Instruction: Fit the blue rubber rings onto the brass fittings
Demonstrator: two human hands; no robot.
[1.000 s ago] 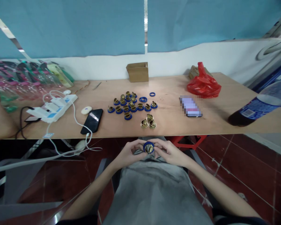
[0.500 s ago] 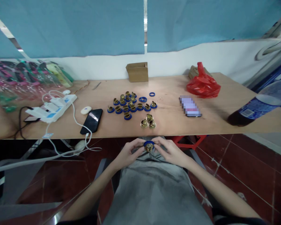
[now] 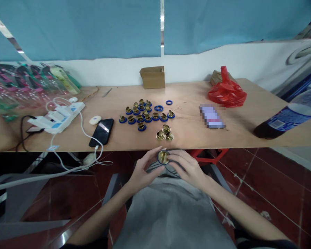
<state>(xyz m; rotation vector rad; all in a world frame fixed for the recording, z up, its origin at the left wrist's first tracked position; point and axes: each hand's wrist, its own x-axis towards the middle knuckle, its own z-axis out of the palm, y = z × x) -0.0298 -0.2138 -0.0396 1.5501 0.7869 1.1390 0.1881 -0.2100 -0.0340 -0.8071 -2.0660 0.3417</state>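
Note:
Both my hands meet just below the table's front edge, over my lap. My left hand (image 3: 144, 168) and my right hand (image 3: 184, 165) pinch one round brass fitting (image 3: 163, 156) between their fingertips; its blue ring barely shows now. On the wooden table (image 3: 191, 136) above them lie three bare brass fittings (image 3: 165, 132). Farther back sits a cluster of several brass fittings with blue rings (image 3: 142, 114), and two loose blue rings (image 3: 158, 108) lie beside it.
A black phone (image 3: 102, 131), a white power strip (image 3: 55, 117) with cables, a small cardboard box (image 3: 152, 77), a red plastic bag (image 3: 226, 92), a blurred flat item (image 3: 211, 116) and a dark bottle (image 3: 285, 117) lying on its side are on the table.
My hands have risen a little toward the table edge with the fitting. The blue ring, plain on the fitting earlier, is now mostly hidden by my fingers.

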